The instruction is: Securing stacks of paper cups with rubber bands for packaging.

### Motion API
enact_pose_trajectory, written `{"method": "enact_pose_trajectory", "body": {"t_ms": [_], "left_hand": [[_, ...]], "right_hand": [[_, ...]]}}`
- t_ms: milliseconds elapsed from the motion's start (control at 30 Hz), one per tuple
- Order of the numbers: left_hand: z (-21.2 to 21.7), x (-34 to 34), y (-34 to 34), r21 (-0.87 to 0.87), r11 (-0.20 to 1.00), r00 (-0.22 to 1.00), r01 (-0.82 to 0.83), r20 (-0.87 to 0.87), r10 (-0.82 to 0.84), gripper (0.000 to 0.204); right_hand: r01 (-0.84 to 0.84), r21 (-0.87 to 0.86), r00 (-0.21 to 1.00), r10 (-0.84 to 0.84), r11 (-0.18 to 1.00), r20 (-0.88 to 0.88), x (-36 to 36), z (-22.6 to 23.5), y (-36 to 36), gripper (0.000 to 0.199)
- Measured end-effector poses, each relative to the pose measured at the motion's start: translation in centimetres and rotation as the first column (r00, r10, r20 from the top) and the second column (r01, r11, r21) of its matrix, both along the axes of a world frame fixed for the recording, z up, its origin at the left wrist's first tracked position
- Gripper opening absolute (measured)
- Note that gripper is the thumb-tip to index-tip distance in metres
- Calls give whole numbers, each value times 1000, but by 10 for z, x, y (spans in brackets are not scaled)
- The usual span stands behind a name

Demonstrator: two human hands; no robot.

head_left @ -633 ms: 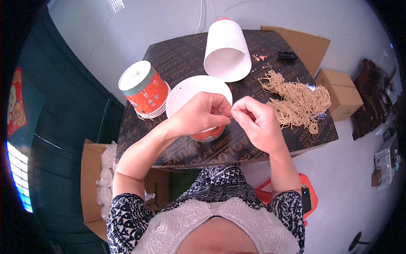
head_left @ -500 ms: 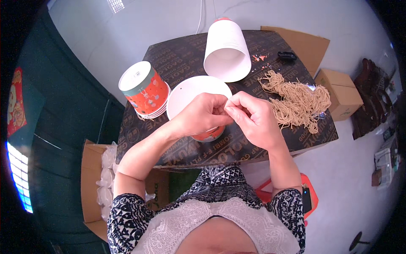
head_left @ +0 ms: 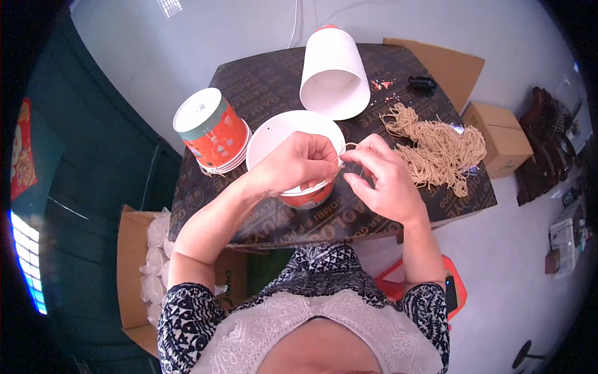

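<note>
In front of me a paper bucket [head_left: 268, 136] stands mouth up, white inside and orange outside, with a small dark hole near its rim. My left hand [head_left: 299, 165] is closed in a pinch over the near right rim, on a thin beige cord [head_left: 351, 144]. A short loop of that cord shows between the rim and my right hand [head_left: 383, 177]. The right thumb and forefinger are apart, their tips close to the cord at the left fingertips. To the right lies a tangled heap of beige cords [head_left: 436, 149].
An upside-down stack of orange buckets [head_left: 218, 137] stands at left. Nested white buckets [head_left: 336, 68] lie at the back of the dark table [head_left: 261, 81], beside orange crumbs and a black object [head_left: 422, 82]. Cartons [head_left: 498, 137] stand right; an open carton [head_left: 134, 268] is lower left.
My right thumb and forefinger have parted and drawn slightly away from my left hand. A small loop of cord now shows between the hands.
</note>
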State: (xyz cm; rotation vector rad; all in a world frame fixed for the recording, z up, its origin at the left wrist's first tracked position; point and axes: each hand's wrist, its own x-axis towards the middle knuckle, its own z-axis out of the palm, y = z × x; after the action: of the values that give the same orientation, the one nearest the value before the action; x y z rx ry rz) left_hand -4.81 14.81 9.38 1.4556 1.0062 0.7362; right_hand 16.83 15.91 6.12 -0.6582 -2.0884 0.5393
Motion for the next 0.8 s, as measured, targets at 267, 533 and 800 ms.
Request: {"method": "enact_pose_trajectory", "body": {"t_ms": [267, 533, 800], "left_hand": [[3, 6, -1, 21, 999, 999, -38, 24, 37, 3], [2, 7, -5, 71, 995, 996, -68, -49, 71, 9], [2, 12, -13, 190, 980, 992, -57, -103, 78, 7]], "right_hand": [[32, 17, 988, -29, 999, -153, -11, -15, -6, 8], [30, 25, 977, -24, 999, -210, -14, -21, -11, 12], [53, 17, 975, -48, 998, -216, -22, -33, 1, 12]]}}
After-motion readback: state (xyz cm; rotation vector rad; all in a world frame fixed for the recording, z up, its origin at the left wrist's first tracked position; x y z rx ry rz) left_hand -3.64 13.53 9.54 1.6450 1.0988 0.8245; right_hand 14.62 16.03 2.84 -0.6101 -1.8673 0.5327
